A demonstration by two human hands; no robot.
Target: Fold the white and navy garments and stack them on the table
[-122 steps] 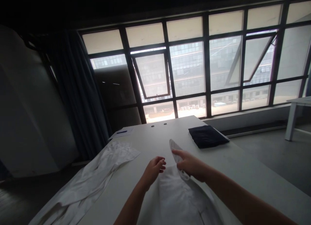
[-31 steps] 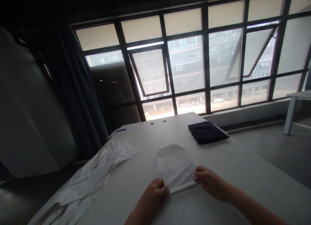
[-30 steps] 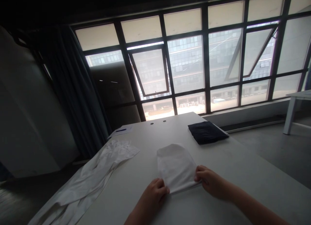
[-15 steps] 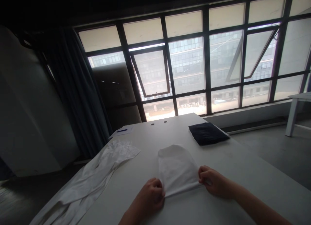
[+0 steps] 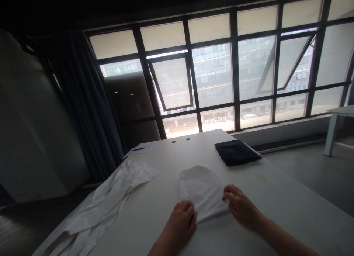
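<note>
A folded white cloth (image 5: 203,191), maybe a garment, lies on the white table in front of me, its near edge slightly wrinkled. On its near left corner rests my left hand (image 5: 184,217), palm down, with the fingers laid over the fabric and no longer pinching it. My right hand (image 5: 238,204) is at the cloth's right edge. Its fingers are bent, with a gap between them and the thumb, and nothing shows in its grasp.
Loose white fabric (image 5: 110,200) is heaped along the left side of the table (image 5: 177,152). A folded dark cloth (image 5: 236,152) lies at the right edge. Papers with a blue pen (image 5: 138,149) are at the far left corner. Windows stand behind; another white table (image 5: 332,130) is at right.
My left hand has shifted right and onto the cloth, loosening its pinch on the corner. My right hand has let go of the right corner and moved slightly up. The cloth has settled flat.
</note>
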